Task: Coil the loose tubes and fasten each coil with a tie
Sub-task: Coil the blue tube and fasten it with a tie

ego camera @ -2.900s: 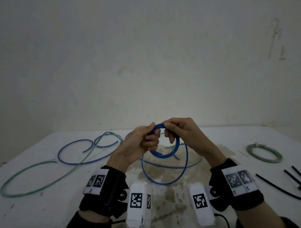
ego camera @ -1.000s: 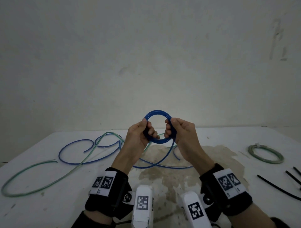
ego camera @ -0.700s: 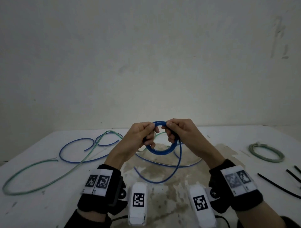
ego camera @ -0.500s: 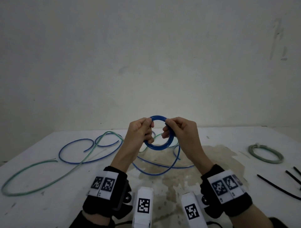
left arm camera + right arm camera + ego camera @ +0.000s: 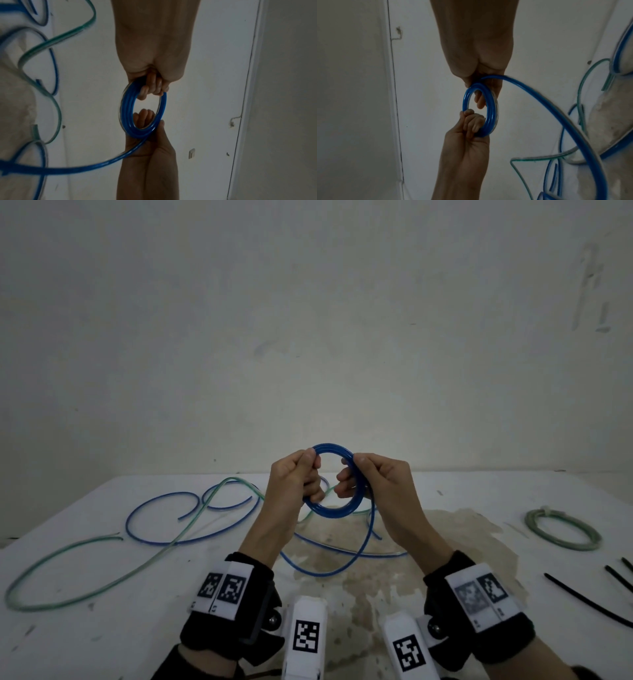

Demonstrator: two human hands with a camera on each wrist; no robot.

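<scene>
I hold a small blue tube coil of several turns upright above the table. My left hand grips its left side, fingers curled through the ring. My right hand pinches its right side. The loose blue tail drops from my right hand in a loop onto the table. In the left wrist view my left hand grips the coil from above. In the right wrist view my right hand holds the coil, with the tail arcing away.
More loose blue tube and a long loose green tube sprawl over the left of the white table. A tied green coil lies at the right, with thin black ties near the right edge. A bare wall stands behind.
Both hands kept turning the blue coil, tipping it down and back upright. The tail loop on the table swung and shifted with them. The tubes at the left stayed put.
</scene>
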